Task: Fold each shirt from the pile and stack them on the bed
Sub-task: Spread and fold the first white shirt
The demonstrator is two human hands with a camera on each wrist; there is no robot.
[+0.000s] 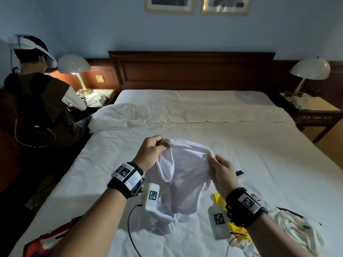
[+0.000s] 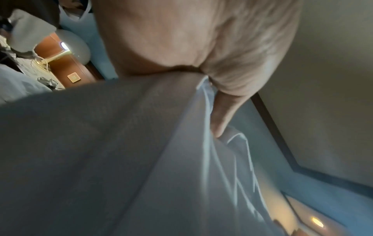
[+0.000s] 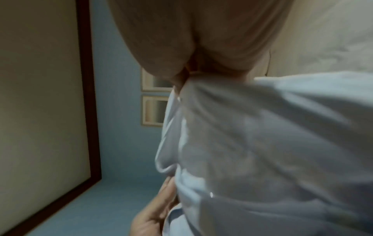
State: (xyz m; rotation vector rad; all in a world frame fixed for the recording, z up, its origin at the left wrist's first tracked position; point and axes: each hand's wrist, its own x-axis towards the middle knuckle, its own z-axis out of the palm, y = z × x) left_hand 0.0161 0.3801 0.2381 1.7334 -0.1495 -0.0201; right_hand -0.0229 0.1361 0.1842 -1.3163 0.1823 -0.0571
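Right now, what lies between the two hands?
In the head view, only the white shirt spans the gap: the left hand and right hand each pinch its upper edge, and it hangs down to the bed.

The left hand's (image 1: pixel 150 151) fingertips are hidden inside a gathered fold of the white shirt (image 1: pixel 183 182), and the right hand's (image 1: pixel 222 171) fingers are concealed behind the cloth. The shirt's lower part is bunched on the bed (image 1: pixel 259 164), so its sleeves cannot be told apart. A yellow garment (image 1: pixel 218 198) is largely covered by the right wrist and its white device. A red and blue garment (image 1: pixel 50 240) is cut off by the lower edge. Both wrist views are blurred; in them only palm and cloth are made out. The two framed pictures (image 1: pixel 169 4) are cropped by the top edge.
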